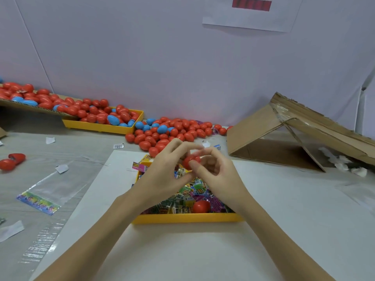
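Both hands met over the near yellow tray, gripping one red egg between them. Left hand curled its fingers over the egg's top and left side; right hand pinched it from the right, thumb across the front. Could not tell whether the egg was closed or split. A crumpled gold packet showed just under the egg, against the left palm; hold on it unclear. The egg sat above the tray's far end, clear of its contents. The tray was heaped with coloured packets, and a second red egg lay among them near the front rim. The tray stood on a white sheet on the worktop. Behind it, a loose heap of red and blue eggs ran along the wall, just beside a far yellow tray also filled with them. An opened red egg lay well to the left, a clear bag nearer, and a collapsed cardboard box to the right.
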{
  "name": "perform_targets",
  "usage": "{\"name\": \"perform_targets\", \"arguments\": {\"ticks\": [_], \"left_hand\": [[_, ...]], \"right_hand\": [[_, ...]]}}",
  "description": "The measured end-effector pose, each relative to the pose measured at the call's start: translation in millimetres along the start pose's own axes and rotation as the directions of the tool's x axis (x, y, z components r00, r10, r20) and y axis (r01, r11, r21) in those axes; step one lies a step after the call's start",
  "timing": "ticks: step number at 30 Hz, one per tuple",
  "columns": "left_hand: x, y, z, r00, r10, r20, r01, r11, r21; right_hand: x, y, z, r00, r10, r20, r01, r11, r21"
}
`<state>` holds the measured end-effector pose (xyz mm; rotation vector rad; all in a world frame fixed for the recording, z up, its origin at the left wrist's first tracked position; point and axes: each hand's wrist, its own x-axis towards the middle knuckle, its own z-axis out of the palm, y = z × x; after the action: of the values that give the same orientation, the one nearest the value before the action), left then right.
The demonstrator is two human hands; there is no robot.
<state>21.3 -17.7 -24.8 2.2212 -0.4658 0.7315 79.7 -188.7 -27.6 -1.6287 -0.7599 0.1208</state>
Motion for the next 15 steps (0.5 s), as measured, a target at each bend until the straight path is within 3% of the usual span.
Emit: {"name": "perform_targets", "arguments": {"ticks": [3,6,10,13,15], "left_hand": [[1.3,-2.9,-8.2,0.997,-0.037,-0.067,0.035,0.999,-0.029],[4.9,-7.3,-17.8,0.952,-0.281,-0.119,0.255,0.948,-0.192],[7.5,-10.8,-22.1,0.844,-0.537,-0.001,0.445,0.701,-0.557],[9.8,-13.0,-22.1,0.803,-0.586,0.106,0.476,0.524,-0.707],[11.2,-13.4,-22.0,0.792,-0.599,0.121,0.474,0.477,-0.74]], "right_hand": [[0.4,2.9,1.8,1.0,-0.017,0.007,0.017,0.997,-0.076],[2.6,7.1,-12.8,0.996,-0.089,-0.025,0.078,0.953,-0.293],[2.8,13.8,-12.5,0.983,-0.128,0.135,0.184,0.775,-0.605],[5.8,18.9,-6.3,0.983,-0.058,0.176,0.17,0.656,-0.735],[7.8,19.0,-3.3,0.988,-0.023,0.154,0.135,0.627,-0.768]]}}
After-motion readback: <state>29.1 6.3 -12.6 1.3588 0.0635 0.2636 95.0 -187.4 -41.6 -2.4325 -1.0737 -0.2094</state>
